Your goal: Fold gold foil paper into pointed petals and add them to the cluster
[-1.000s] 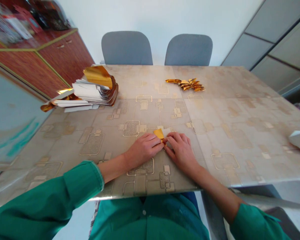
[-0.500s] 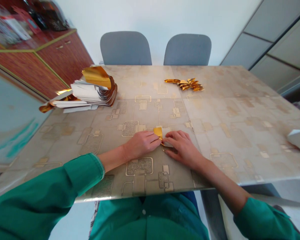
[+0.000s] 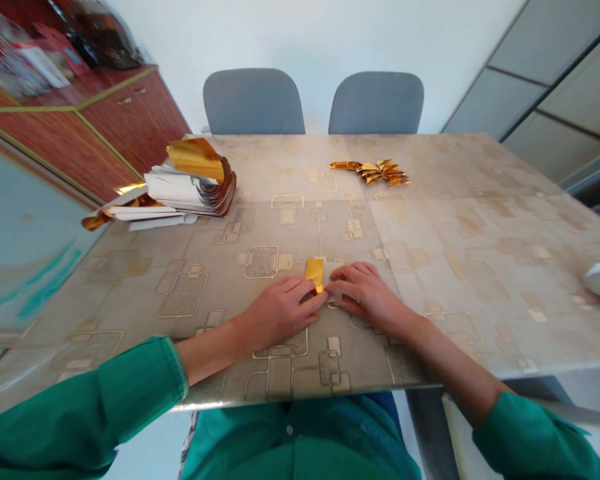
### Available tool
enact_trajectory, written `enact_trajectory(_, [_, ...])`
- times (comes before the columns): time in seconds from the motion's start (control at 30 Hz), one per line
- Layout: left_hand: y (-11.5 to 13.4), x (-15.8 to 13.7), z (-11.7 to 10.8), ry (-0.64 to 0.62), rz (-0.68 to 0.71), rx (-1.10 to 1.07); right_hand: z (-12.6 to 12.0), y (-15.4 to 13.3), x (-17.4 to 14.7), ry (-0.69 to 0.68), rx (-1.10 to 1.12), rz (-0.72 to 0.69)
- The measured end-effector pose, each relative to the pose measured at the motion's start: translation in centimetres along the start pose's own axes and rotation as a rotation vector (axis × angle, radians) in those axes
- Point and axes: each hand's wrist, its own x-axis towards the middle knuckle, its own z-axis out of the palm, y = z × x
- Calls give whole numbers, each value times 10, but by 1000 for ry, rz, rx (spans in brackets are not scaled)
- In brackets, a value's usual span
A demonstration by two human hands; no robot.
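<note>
Along the near edge of the bench [image 3: 460, 257], two forearms in green sleeves [image 3: 135, 380] reach in. The left hand [image 3: 283, 308] has its thumb and fingers drawn narrow on the lower end of a small gold paper [image 3: 315, 272], which lies on the patterned cover between the hands. The right hand [image 3: 367, 297] is half curled, fingertips over a pale patch beside the gold; whether it pinches or merely presses, I cannot tell. The paper looks nearly weightless and thin, probably slick on its shiny face, quick to crease and easy to tear, so fingertips on its edges or folds should serve better than a squeeze across the middle. Farther off at left sits a stack of gold-and-white sheets [image 3: 180, 190]; past centre lies a fanned gold piece [image 3: 377, 172], and beyond the bench stand two grey chairs [image 3: 253, 103].
</note>
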Motion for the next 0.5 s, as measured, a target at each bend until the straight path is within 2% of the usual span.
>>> enact_trajectory(0.17, [-1, -5, -4, -63, 16, -43, -4, 16, 2, -9, 123, -65])
enact_trajectory(0.5, [-4, -10, 4, -35, 31, -139, -3, 11, 11, -2, 208, 30])
